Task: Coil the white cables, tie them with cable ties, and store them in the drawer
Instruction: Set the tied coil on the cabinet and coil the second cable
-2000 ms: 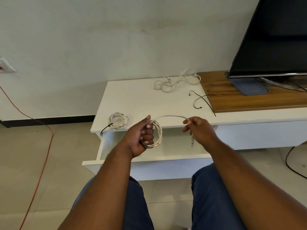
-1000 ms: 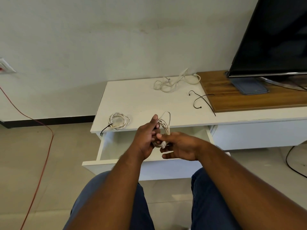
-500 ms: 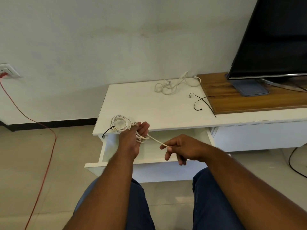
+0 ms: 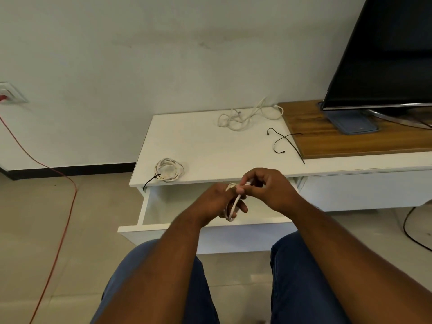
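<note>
My left hand grips a coiled white cable over the open white drawer. My right hand pinches the cable's free end right beside the coil, thumbs nearly touching. A finished white coil bound with a black cable tie lies at the cabinet top's front left corner. A loose white cable sprawls at the back of the cabinet top. Black cable ties lie near the wooden panel.
A TV stands on the wooden panel at right, with a blue phone under it. A red cord runs from a wall socket across the floor at left. A black cord lies on the floor at right.
My left hand has moved right from near the tied coil to over the drawer. My right hand has risen and closed in on the coil with the cable's end.
</note>
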